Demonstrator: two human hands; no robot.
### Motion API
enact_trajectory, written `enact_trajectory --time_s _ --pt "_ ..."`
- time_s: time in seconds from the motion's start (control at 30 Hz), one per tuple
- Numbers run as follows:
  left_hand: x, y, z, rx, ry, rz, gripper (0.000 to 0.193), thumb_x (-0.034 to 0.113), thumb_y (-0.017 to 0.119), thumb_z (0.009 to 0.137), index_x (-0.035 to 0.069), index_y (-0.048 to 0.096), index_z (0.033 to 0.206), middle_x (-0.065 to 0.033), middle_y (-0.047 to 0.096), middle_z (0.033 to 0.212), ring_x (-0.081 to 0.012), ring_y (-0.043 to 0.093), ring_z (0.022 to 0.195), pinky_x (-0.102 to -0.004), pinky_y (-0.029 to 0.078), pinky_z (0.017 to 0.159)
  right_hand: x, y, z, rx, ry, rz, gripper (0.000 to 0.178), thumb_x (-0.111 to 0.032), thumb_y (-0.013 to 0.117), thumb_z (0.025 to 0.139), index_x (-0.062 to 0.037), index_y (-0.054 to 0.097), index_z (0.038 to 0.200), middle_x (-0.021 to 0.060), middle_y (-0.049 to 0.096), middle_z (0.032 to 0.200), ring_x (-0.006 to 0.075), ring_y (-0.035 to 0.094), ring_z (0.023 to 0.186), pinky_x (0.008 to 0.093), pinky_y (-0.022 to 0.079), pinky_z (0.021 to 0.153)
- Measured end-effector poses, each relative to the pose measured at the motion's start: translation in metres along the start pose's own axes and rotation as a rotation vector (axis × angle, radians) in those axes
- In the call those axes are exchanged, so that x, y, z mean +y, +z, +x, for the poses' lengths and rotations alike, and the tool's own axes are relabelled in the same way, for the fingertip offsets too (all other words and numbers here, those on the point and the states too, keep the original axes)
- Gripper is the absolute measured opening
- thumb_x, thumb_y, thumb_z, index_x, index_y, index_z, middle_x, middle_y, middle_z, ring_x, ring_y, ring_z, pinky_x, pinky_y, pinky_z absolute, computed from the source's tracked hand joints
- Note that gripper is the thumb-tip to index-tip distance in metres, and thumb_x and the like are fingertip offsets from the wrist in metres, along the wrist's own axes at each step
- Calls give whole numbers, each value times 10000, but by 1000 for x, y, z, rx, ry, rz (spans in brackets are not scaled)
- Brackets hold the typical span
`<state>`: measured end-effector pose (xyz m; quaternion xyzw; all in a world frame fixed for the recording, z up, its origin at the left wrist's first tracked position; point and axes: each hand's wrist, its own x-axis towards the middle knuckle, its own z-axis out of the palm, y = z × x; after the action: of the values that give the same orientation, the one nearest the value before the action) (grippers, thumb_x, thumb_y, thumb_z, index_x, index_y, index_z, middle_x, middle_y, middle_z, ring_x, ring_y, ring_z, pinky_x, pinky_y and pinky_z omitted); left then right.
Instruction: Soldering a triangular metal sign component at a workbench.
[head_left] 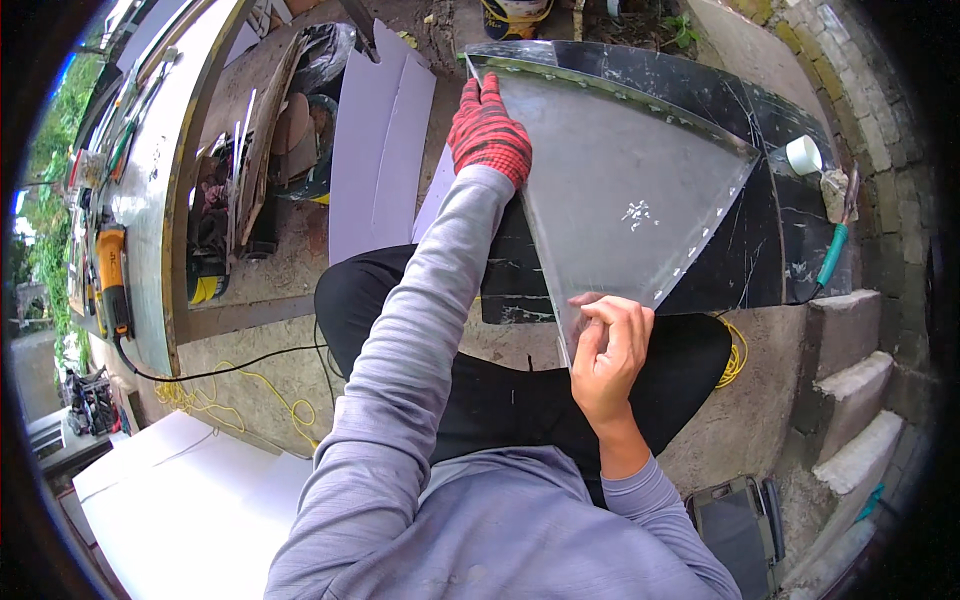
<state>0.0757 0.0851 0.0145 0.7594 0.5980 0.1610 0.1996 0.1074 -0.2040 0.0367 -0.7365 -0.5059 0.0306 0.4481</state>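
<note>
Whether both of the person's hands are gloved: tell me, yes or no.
No: the left hand is gloved in red and black, but the right hand is bare.

Bright daylight; white board [190,510] blown out; edges bowed.

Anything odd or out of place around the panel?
Two things. The left hand wears a red-and-black glove while the right hand is bare, so they don't match. White flecks interrupt the gray triangular panel toward its near end; residue or damage, I can't tell.
</note>
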Motion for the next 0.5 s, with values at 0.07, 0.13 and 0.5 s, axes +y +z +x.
enact_trajectory --time_s 0.07,0.13,0.5 --pt "0 -1 1 -7 -12 1 746 194 658 905 138 390 1599 -171 345 1663 -361 457 1446 -448 391 1188 0 1 0 -1 -6 -7 242 103 601 819 -49 640 1004 100 664 1000 310 600 939 417 448 861" --pt "0 -1 -1 -4 -12 0 747 197 657 906 158 389 1602 -161 347 1664 -357 455 1449 -433 387 1193 -1 1 0 5 4 -14 231 99 599 831 -47 640 1005 103 664 998 313 599 939 418 448 865" --pt "0 2 0 -14 -24 -3 754 204 658 902 161 389 1606 -164 352 1661 -349 444 1459 -420 373 1209 -3 1 0 8 -7 -26 230 101 590 841 -46 637 1011 103 675 1004 316 603 947 417 446 874"
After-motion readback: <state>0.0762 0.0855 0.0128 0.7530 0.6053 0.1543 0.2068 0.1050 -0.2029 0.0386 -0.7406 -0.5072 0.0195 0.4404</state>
